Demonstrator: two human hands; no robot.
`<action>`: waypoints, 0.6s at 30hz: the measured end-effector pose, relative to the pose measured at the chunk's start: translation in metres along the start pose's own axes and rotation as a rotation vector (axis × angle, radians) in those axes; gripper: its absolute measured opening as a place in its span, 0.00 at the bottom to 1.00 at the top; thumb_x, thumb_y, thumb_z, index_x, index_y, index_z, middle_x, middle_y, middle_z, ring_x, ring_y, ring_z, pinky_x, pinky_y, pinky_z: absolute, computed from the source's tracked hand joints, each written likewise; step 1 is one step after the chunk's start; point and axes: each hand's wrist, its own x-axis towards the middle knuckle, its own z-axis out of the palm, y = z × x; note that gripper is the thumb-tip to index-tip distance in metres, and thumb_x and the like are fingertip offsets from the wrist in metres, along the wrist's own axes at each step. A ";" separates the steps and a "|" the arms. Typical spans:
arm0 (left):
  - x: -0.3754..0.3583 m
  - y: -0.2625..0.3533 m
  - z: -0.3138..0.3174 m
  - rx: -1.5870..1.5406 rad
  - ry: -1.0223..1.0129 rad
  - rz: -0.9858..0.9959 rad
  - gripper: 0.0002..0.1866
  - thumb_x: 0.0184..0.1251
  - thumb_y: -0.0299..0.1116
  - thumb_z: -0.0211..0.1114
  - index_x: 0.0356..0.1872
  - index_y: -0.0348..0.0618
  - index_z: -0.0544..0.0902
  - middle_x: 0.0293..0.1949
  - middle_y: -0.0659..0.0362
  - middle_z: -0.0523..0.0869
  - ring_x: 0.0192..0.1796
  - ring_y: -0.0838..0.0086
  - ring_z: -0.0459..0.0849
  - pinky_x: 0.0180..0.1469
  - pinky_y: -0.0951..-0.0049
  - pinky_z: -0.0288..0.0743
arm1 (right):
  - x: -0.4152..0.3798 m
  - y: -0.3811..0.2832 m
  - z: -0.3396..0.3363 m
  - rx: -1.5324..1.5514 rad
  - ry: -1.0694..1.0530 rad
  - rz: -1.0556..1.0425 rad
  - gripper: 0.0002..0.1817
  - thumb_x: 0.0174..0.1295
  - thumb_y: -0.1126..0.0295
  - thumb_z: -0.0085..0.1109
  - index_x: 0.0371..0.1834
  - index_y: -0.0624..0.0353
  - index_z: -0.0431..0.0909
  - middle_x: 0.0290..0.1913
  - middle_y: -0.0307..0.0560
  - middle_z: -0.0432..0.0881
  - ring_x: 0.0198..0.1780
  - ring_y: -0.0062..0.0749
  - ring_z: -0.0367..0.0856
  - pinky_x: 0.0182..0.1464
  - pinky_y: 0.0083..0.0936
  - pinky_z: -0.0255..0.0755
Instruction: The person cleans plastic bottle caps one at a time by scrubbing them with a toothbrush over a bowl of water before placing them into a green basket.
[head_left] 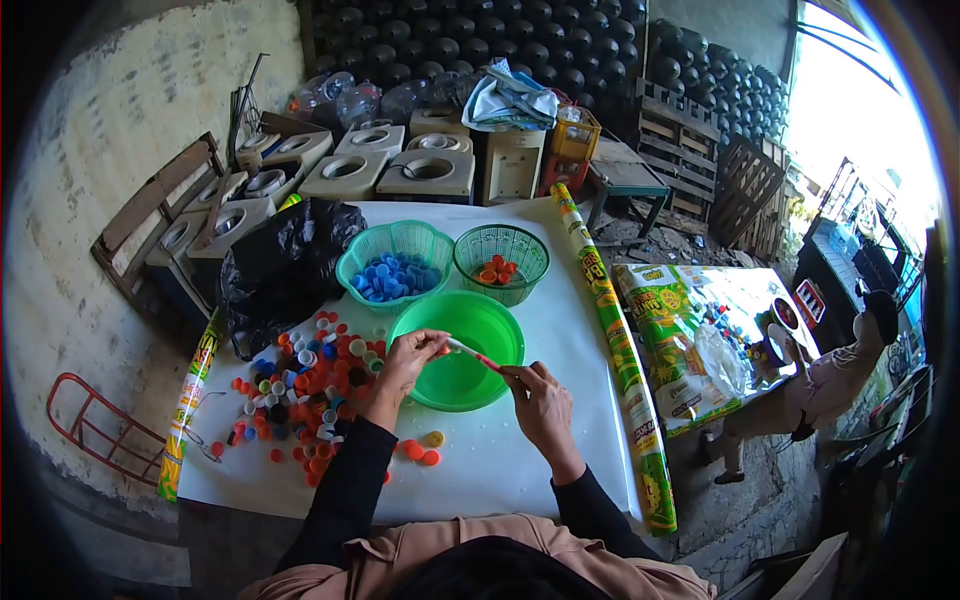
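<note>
1. A slim white-and-red rod (476, 355) hung over the green basin (450, 388), between the person's two hands. Its long axis ran crosswise, slanting so that the red end came nearer the body.
2. The left hand (413, 357) had its fingers pinched together at the white end; whether a small cap was also in them could not be told.
3. The right hand (543, 398) was closed around the red end, so neither hand was nearer to the rod.
4. Loose caps (318, 418) lay in a spread beside the left forearm, with a black bag (285, 265) behind them.
5. Beyond the basin stood a turquoise basket (352, 270) of blue caps (400, 278) and, to its right, a darker green basket (474, 246) with orange caps (497, 270).
6. The table (500, 485) had a white covering, its side edges rolled up to show bright print.
7. Moulded units (345, 172) with round openings stood behind, below stacked dark rounded objects (450, 28); off to the right, another person (830, 375) stood by a second table (668, 375).
</note>
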 end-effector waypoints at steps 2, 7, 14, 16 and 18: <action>-0.001 -0.001 0.004 -0.076 0.028 -0.020 0.08 0.76 0.28 0.64 0.48 0.35 0.86 0.44 0.59 0.88 0.45 0.78 0.86 0.51 0.76 0.82 | -0.002 0.000 0.000 0.007 -0.001 -0.013 0.08 0.70 0.62 0.62 0.45 0.45 0.89 0.33 0.43 0.80 0.30 0.43 0.82 0.29 0.38 0.71; -0.003 -0.006 0.005 -0.070 0.059 0.048 0.09 0.75 0.28 0.65 0.48 0.34 0.86 0.44 0.58 0.88 0.47 0.77 0.86 0.53 0.77 0.82 | -0.007 0.003 -0.003 -0.018 -0.039 0.002 0.08 0.70 0.63 0.61 0.45 0.45 0.89 0.32 0.42 0.80 0.29 0.43 0.82 0.29 0.38 0.71; -0.005 -0.009 0.001 -0.172 0.116 -0.041 0.10 0.77 0.29 0.62 0.50 0.32 0.84 0.45 0.55 0.88 0.49 0.75 0.87 0.56 0.76 0.82 | 0.005 -0.001 -0.010 -0.066 -0.063 0.031 0.07 0.69 0.62 0.63 0.43 0.45 0.90 0.32 0.41 0.80 0.29 0.42 0.81 0.30 0.38 0.70; -0.007 -0.004 0.006 -0.155 0.125 -0.071 0.11 0.78 0.29 0.62 0.51 0.31 0.83 0.44 0.55 0.88 0.47 0.75 0.87 0.55 0.77 0.83 | 0.004 -0.005 -0.008 -0.024 -0.034 0.013 0.08 0.69 0.62 0.62 0.43 0.45 0.89 0.32 0.41 0.80 0.29 0.42 0.81 0.30 0.37 0.70; -0.014 0.012 0.010 -0.164 0.088 -0.108 0.10 0.77 0.30 0.63 0.50 0.32 0.84 0.42 0.56 0.88 0.44 0.77 0.87 0.52 0.78 0.84 | 0.004 -0.007 -0.005 -0.015 -0.027 0.009 0.08 0.70 0.62 0.61 0.44 0.46 0.89 0.33 0.42 0.81 0.29 0.43 0.81 0.30 0.38 0.71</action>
